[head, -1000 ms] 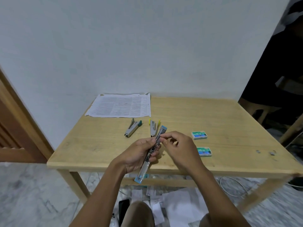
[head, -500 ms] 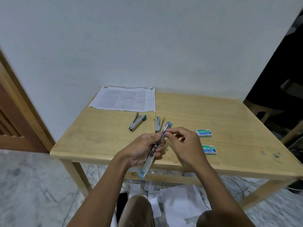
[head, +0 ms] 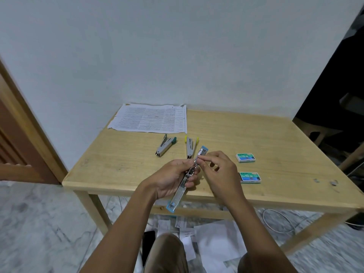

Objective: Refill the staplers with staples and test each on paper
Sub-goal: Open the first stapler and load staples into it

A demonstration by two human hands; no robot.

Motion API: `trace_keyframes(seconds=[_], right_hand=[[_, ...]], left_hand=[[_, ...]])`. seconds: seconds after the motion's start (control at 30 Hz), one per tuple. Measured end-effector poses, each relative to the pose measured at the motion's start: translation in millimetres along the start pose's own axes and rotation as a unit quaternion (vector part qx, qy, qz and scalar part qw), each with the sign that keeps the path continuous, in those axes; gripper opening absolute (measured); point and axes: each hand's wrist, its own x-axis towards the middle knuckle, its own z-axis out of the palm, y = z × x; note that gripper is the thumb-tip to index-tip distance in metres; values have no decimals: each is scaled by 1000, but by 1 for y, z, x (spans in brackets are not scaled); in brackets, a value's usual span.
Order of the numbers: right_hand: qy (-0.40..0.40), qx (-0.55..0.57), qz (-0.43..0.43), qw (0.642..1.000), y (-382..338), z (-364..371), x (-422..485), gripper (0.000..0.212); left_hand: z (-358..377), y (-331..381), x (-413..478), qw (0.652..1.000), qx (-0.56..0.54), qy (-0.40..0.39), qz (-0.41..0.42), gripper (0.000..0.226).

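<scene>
While the left hand [head: 171,180] is gripping the blue stapler [head: 178,196], the right hand [head: 220,172] is pinching its upper end; staple boxes [head: 246,157] are lying just to the right.

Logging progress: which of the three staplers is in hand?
The blue-trimmed stapler, opened out straight: the left hand grips its middle, the right hand pinches its upper part. The green-ended stapler and yellow-ended stapler lie on the table.

blue stapler [head: 180,191] middle behind left hand [head: 171,179], paper [head: 149,119] print illegible
</scene>
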Motion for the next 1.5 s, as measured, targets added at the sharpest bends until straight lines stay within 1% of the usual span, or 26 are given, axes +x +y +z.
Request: trace_keyframes(seconds=[0.17,0.23,0.3,0.47,0.67,0.73,0.83,0.93,1.0,1.07,1.17,1.23,1.37,1.43,1.5], right_hand=[[23,41,22,999,2,4,-1,17],[32,51,33,998,2,5,-3,13],[35,44,41,998,4,6,-4,8],[23,8,28,999,4,5,-4,6],[8,-12,23,1000,-2,2,-3,12],[-8,-19,0,1000,-2,-4,-4,12],[-74,-46,-44,995,3,-14,-3,15],[-155,-117,-90,977,8,-24,2,27],[-183,-158,-125,962,8,-30,6,33],[-194,-203,-171,944,10,-36,10,31],[-181,-278,-237,913,14,-42,14,28],[-163,-315,-262,898,13,-46,17,30],[-151,-361,-268,880,10,-50,23,41],[-146,-375,-278,872,9,-49,23,41],[-139,-369,-286,873,7,-47,23,39]], left_hand=[[0,1,0,1000,-17,-2,-11,19],[1,1,1,1000,-28,2,-13,20],[2,1,1,999,-36,4,-16,22],[1,2,2,999,-32,-3,-18,20],[0,2,3,999,-33,-4,-26,18],[0,2,3,999,-42,-2,-28,19],[0,2,4,998,-53,-1,-30,18],[1,3,5,998,-56,-10,-35,20],[1,3,4,998,-51,-10,-38,22],[2,3,4,998,-46,-13,-39,22],[2,5,3,998,-31,-23,-47,18],[4,7,2,998,-25,-32,-54,15],[5,7,0,998,-39,-32,-46,18],[5,7,0,998,-29,-35,-40,18],[4,6,1,999,-20,-33,-36,15]])
